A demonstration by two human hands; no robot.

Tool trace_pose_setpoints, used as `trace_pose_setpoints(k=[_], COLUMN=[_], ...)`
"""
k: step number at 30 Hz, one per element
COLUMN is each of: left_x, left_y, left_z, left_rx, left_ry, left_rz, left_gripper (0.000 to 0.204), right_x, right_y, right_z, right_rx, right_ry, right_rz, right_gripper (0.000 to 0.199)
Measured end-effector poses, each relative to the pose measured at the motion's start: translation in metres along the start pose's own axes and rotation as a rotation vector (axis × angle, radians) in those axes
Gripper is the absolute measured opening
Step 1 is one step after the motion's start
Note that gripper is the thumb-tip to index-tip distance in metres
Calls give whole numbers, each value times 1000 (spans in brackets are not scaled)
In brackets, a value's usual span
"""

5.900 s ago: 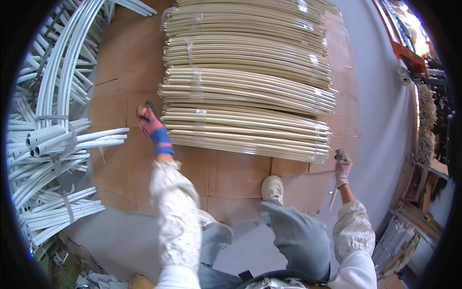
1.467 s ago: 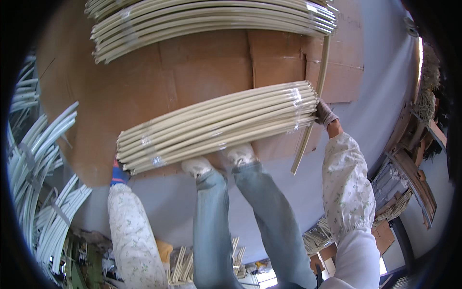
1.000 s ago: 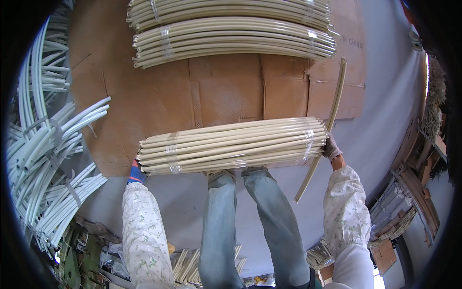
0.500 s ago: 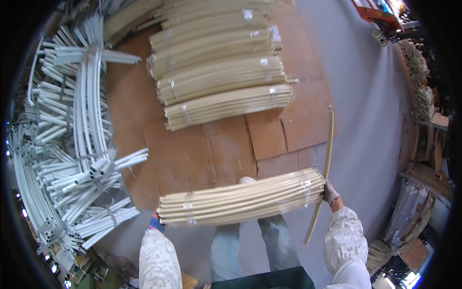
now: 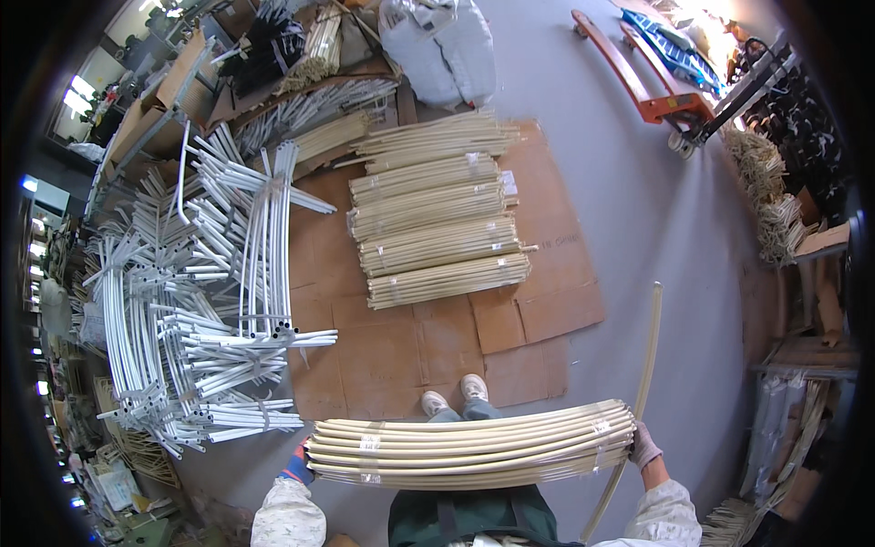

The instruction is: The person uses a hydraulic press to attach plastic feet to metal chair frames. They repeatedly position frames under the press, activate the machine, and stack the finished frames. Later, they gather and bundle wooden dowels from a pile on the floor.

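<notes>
Across my front, above the floor, I hold a wide bundle of cream, slightly bowed tubes (image 5: 483,448), bound near both ends with clear tape. My left hand (image 5: 298,463), in a blue and red glove, closes round its left end. My right hand (image 5: 645,447), in a pale glove, grips the right end. Beside that hand a single long cream tube (image 5: 649,365) runs lengthwise away from me, passing behind the bundle's end; I cannot tell whether the right hand holds it too. Ahead, several similar taped bundles (image 5: 447,278) lie in a row on flattened cardboard (image 5: 365,360).
Piles of white tubes (image 5: 264,255) stand at the left, some jutting over the cardboard. An orange pallet jack (image 5: 670,105) is at the far right. A large white sack (image 5: 442,50) stands at the back. Shelving (image 5: 807,360) lines the right side. My shoes (image 5: 454,394) are at the cardboard's near edge.
My view has risen and tilted up, so the floor things look smaller and more of the room shows. The bundle stays in both hands, lower in view; the single tube shifts along with it.
</notes>
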State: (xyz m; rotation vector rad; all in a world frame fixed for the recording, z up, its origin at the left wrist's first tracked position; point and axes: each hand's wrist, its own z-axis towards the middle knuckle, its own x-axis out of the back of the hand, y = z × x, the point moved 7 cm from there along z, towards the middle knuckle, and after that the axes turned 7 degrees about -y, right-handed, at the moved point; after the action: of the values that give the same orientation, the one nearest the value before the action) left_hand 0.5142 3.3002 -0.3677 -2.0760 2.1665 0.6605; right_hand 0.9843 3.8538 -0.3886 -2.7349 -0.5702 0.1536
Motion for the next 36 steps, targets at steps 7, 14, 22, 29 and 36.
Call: trace_pose_setpoints(k=[7, 14, 22, 29, 36], left_x=[-56, -102, -295, -466, -456], left_y=[4, 34, 45, -116, -294], left_z=[-39, 23, 99, 127, 72], left_rx=[-116, 115, 341, 576, 763], left_ry=[-202, -247, -452, -600, -732], left_rz=[271, 344, 911, 1442, 1806], left_gripper=[44, 47, 47, 47, 47], right_x=[51, 99, 83, -29, -194], right_y=[-33, 27, 291, 456, 632], right_z=[-120, -189, -286, -350, -392], right_rx=[202, 254, 292, 193, 237], right_ry=[-25, 251, 560, 788, 899], right_rz=[61, 256, 680, 1156, 1668], right_gripper=[28, 22, 26, 17, 18])
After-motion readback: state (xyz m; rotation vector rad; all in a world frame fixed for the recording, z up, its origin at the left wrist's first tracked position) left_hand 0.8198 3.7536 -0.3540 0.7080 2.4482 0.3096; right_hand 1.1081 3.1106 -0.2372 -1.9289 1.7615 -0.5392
